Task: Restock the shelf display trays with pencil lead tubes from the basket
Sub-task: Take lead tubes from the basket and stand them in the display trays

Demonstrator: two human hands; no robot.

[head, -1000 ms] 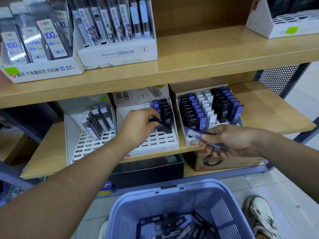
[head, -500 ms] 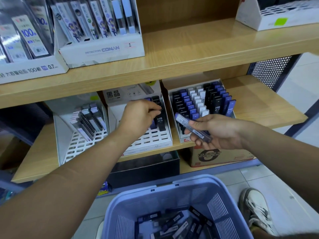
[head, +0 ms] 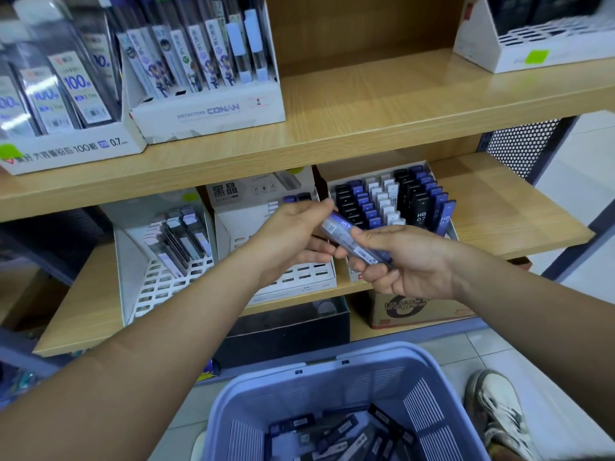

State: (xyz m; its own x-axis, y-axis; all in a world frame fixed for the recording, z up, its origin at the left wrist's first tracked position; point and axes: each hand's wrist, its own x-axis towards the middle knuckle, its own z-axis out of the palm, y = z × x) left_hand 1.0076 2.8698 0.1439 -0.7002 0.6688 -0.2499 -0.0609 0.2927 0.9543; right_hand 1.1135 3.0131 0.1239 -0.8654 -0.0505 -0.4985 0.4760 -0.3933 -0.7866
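A light wooden shelf (head: pixel 482 201) carries white slotted display trays (head: pixel 309 277). In front of the middle tray, the right hand (head: pixel 409 261) grasps a blue translucent pencil lead tube (head: pixel 346 236), held tilted, and the left hand (head: pixel 293 234) pinches its upper end. Below stands a lilac plastic basket (head: pixel 332 377) with more dark tubes (head: pixel 332 430) lying inside.

Cannot read the blurred tubes (head: pixel 332 434) in the basket (head: pixel 422 404), cut off at the bottom edge.
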